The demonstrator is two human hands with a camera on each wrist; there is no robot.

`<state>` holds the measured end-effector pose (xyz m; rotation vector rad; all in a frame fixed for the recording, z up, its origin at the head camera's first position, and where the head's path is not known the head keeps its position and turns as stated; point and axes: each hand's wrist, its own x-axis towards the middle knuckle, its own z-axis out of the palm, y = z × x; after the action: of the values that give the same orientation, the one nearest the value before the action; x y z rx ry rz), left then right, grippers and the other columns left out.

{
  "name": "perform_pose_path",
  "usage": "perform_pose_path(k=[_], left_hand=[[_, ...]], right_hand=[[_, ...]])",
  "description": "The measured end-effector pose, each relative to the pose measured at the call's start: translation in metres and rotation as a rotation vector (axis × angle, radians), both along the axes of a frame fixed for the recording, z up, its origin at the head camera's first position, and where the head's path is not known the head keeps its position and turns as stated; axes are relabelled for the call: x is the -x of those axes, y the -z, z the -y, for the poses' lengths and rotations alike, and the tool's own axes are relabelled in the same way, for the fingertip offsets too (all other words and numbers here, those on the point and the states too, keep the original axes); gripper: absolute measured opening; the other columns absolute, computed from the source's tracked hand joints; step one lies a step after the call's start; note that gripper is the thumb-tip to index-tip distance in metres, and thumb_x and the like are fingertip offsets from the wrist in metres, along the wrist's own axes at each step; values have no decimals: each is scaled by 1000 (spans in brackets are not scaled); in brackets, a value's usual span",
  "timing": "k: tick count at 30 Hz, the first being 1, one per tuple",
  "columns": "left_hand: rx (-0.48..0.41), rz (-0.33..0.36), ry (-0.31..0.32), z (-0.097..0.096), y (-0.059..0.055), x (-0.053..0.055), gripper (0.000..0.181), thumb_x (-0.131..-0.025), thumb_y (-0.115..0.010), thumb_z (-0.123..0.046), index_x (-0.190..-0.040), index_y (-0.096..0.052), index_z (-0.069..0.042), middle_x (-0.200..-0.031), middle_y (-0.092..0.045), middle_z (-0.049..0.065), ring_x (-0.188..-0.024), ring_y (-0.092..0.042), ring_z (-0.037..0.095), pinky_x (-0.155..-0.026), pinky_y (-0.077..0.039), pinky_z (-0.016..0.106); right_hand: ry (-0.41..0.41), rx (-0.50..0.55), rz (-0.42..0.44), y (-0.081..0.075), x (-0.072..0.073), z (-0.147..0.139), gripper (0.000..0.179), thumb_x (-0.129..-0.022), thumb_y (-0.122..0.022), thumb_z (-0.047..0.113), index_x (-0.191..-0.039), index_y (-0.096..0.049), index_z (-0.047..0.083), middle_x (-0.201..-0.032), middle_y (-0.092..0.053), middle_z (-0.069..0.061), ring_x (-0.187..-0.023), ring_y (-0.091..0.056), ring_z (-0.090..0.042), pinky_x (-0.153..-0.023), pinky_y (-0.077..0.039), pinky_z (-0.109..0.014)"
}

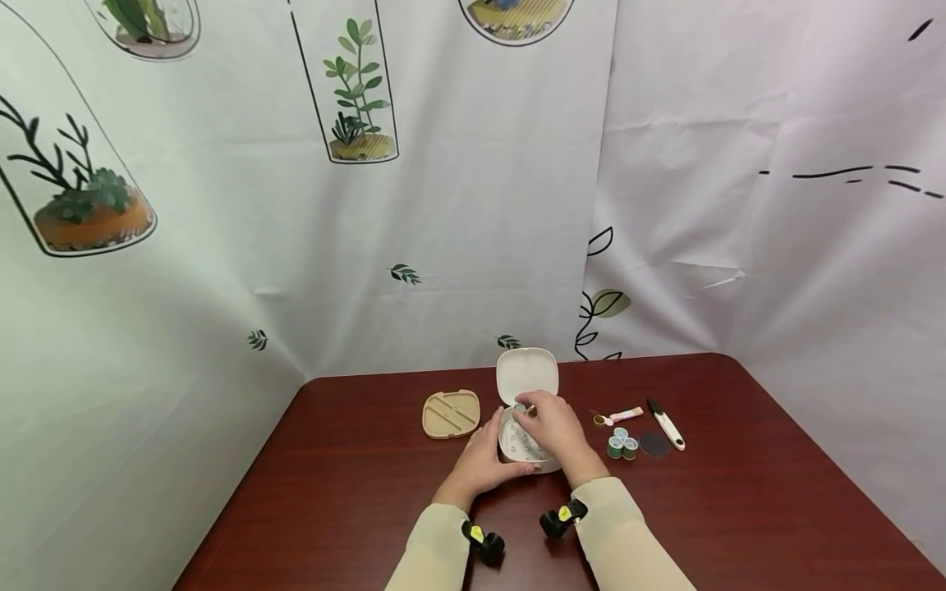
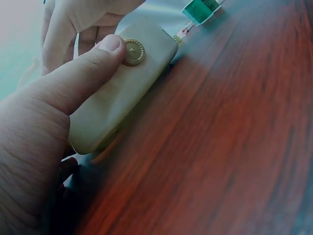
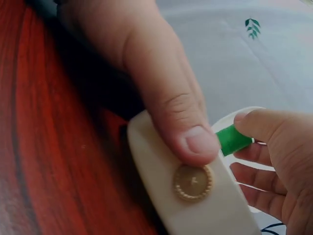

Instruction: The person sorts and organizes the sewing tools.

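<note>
A white box [image 1: 526,451] lies on the table with its lid [image 1: 527,371] raised at the back. Small raised pegs dot its floor, and a gold button clasp [image 3: 193,183] marks its front. My left hand [image 1: 480,460] grips the box by its left side and front, thumb beside the clasp in both wrist views. Over the box's back left part, my right hand [image 1: 554,423] pinches a green thread spool [image 3: 234,140] between thumb and fingers. Part of that spool is hidden by the fingers.
A beige slotted tray [image 1: 451,414] lies left of the box. To the right stand three thread spools [image 1: 621,444] near a dark disc [image 1: 654,444], a white-handled tool with a black tip [image 1: 667,425] and a small pink-and-white item [image 1: 626,414]. Printed curtains [image 1: 458,205] hang behind the table.
</note>
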<state>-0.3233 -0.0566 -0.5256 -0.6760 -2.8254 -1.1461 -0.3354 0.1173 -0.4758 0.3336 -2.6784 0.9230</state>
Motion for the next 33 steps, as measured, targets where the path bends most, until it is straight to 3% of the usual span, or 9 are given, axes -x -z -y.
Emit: perform_pose_path(k=[7, 17, 33], left_hand=[[-7, -13, -1, 1, 1, 1, 116, -78, -81, -57, -161, -20, -3, -159, -37, 16, -144, -36, 40, -113, -33, 59], [-8, -8, 2, 0, 2, 1, 117, -77, -81, -57, -161, -20, -4, -159, -38, 15, -144, -36, 40, -113, -32, 59], [9, -22, 0, -1, 4, 4, 115, -78, -80, -57, -160, -22, -3, -158, -39, 16, -143, -38, 39, -113, -32, 58]], right_hand=[[26, -54, 13, 5, 0, 8, 26, -91, -77, 25, -113, -77, 13, -108, -74, -4, -89, -70, -20, -78, -57, -43], [127, -157, -17, 12, 1, 15, 21, -89, -79, 32, -107, -80, 21, -104, -76, -2, -90, -71, -26, -72, -56, -46], [127, -186, 39, 16, 5, 19, 21, -88, -79, 30, -108, -79, 23, -105, -76, -1, -93, -70, -26, -71, -55, -46]])
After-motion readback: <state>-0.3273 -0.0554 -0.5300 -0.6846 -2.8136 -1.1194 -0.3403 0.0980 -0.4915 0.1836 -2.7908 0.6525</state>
